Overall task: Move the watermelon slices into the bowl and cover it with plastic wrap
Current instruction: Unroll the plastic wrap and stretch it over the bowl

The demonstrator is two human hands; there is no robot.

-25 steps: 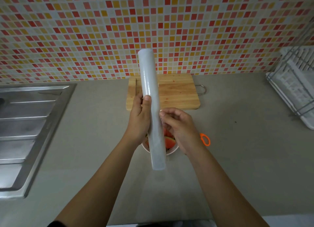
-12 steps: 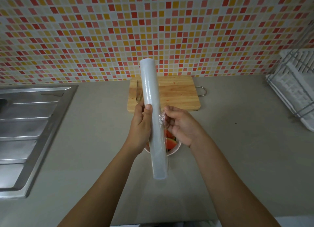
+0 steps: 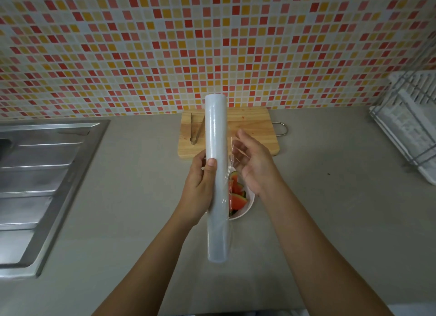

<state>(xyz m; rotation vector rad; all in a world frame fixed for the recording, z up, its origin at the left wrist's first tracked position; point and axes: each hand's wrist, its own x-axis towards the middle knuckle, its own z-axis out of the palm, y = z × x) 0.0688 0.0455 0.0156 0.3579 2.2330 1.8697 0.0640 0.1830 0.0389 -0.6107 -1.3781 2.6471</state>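
Above the bowl (image 3: 250, 206), left hand (image 3: 197, 190) grips the roll (image 3: 216, 131), axis toward wall (image 3: 212, 44); right hand (image 3: 256, 167) pinches film (image 3: 232, 150).

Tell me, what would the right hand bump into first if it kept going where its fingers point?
Probably the plastic wrap roll: the right hand points up and left at it, with only loose film between. Depth is unclear, so it might pass over the cutting board instead.
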